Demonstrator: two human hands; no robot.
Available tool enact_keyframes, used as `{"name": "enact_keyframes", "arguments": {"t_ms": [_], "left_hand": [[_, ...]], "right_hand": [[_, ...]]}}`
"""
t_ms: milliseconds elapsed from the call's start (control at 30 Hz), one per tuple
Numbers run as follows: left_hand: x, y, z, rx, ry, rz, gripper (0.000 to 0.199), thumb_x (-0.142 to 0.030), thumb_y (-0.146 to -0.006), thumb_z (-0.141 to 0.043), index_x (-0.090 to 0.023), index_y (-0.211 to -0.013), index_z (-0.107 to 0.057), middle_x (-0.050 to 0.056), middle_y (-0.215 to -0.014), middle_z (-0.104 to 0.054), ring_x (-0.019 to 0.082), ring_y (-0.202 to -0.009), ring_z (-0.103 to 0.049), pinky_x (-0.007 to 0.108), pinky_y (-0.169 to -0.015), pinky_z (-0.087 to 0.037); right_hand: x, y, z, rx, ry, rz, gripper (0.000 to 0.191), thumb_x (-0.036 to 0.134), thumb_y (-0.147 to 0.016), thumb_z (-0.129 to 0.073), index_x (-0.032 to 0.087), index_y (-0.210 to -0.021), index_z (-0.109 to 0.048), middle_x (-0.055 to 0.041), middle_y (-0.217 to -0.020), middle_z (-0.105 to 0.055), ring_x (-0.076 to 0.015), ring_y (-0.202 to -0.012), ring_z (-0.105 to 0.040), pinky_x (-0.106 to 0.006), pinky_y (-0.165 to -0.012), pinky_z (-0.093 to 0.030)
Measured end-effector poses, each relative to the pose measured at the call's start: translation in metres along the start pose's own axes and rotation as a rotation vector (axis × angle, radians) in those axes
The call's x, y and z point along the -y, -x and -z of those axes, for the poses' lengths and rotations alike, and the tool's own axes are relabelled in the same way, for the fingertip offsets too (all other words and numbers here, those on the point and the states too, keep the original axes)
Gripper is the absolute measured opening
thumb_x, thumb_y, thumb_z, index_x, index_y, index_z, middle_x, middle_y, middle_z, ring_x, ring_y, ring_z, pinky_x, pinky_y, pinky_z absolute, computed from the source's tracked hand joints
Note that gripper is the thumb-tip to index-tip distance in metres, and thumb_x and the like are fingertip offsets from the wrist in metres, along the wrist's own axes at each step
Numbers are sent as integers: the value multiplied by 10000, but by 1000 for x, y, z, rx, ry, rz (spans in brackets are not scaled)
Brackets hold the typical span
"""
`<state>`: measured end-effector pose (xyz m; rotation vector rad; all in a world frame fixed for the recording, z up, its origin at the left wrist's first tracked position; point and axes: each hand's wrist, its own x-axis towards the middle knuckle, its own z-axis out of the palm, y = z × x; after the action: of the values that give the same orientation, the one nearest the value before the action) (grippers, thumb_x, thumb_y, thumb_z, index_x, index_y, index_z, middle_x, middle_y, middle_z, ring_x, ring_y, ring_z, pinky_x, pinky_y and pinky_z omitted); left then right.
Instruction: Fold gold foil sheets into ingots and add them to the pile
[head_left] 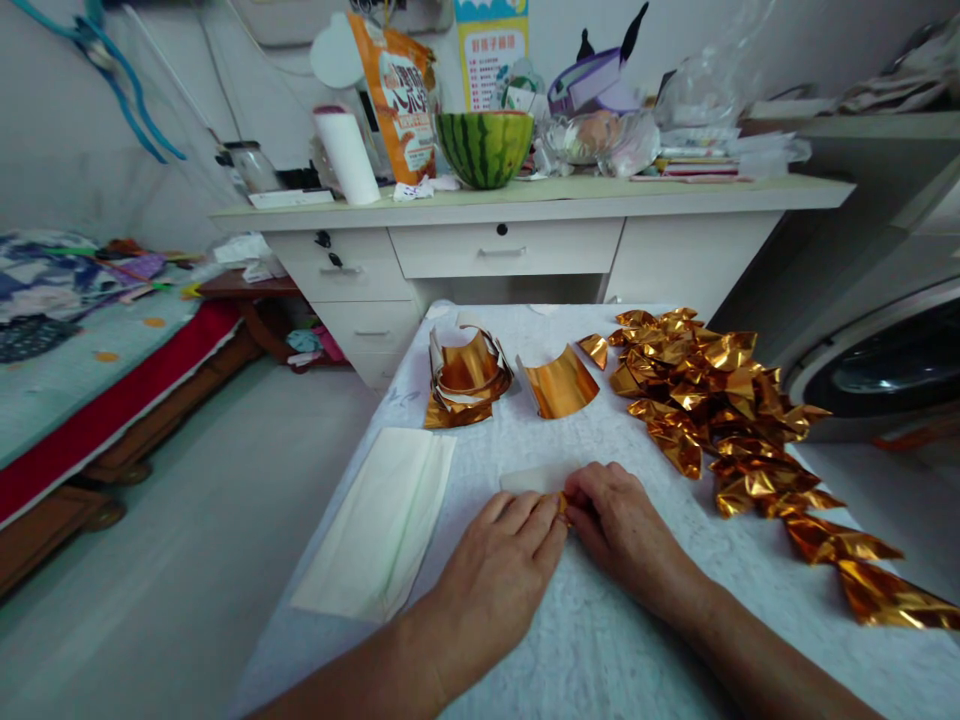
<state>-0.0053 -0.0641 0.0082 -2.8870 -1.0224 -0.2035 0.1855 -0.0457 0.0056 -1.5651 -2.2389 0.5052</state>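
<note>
Low over the near middle of the table, both hands meet at a small piece of gold foil (pixel 563 508), mostly covered by fingers. My left hand (pixel 502 555) has its fingers together, curved down, with the fingertips on the foil's left side; its thumb is hidden. From the other side, my right hand (pixel 622 520) pinches the foil between thumb and bent fingers. Just beyond the fingertips lies a pale slip of paper (pixel 536 477). To the left is a folded white paper sheet (pixel 379 525). Farther back sits a curved gold foil sheet (pixel 559 383).
Gold foil in a paper ring (pixel 469 375) stands at the table's back left. A pile of twisted gold foil pieces (pixel 720 390) covers the right side. Behind is a desk (pixel 517 205) bearing a cut watermelon (pixel 486 150); a washing machine (pixel 900 260) stands right, a bed (pixel 97 370) left.
</note>
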Motion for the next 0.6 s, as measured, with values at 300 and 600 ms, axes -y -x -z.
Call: {"name": "enact_keyframes", "arguments": {"t_ms": [300,600], "left_hand": [[-11,31,-12,2,-165,94,449,-106,-878,-406,-102,-1305,-547,127,-1376,-567,263,-1238,-546,433,-990,-438],[-6,49,-11,-40,-231,107,460,-40,-835,-401,-103,-1252,-584,133,-1314,-617,251,-1167,-614,382,-927,-504]], "right_hand": [[5,1,-4,-6,92,-41,32,229,-861,-584,204,-870,-567,-52,-866,-610,-235,-802,-507,-360,-726,-360],[21,-2,-9,-76,287,-94,344,532,-805,-640,202,-840,-549,-76,-856,-604,-276,-815,-517,-396,-722,-351]]}}
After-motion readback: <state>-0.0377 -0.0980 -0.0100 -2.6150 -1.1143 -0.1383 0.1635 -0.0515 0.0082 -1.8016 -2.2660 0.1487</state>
